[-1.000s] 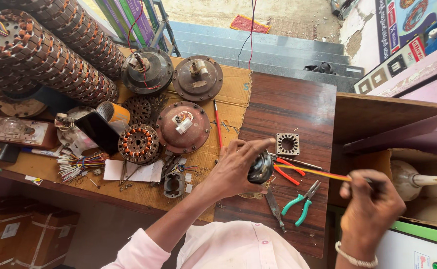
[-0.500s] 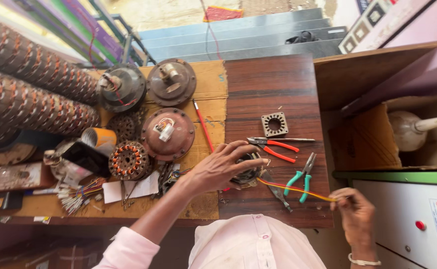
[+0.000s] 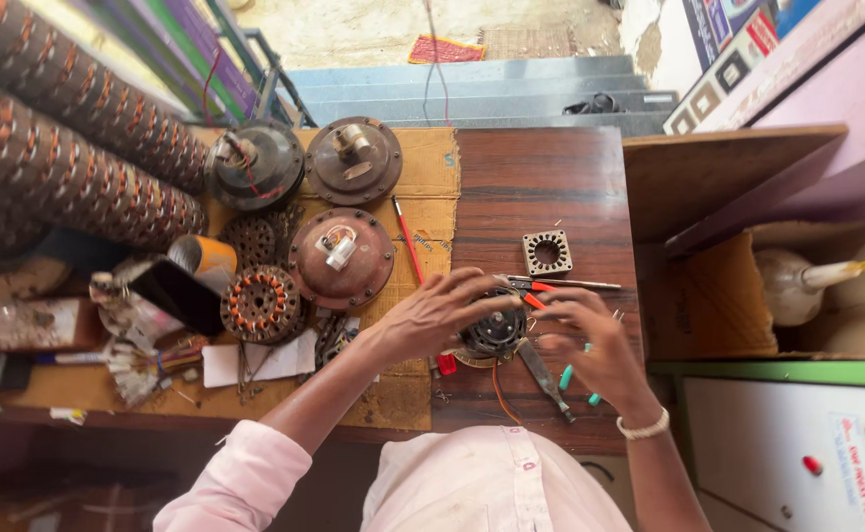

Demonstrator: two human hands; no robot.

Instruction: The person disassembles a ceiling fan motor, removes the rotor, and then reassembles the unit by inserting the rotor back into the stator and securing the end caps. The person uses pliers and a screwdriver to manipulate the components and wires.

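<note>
At lower centre of the frame, both hands have closed in on the small motor winding on the bench, left hand fingers spread over it, right hand, no longer stretching the orange wire, curled beside it.

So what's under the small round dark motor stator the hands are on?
Under the small round dark motor stator lies a pale disc edge, and an orange wire trails out below. The left hand and right hand cover the rest.
</note>
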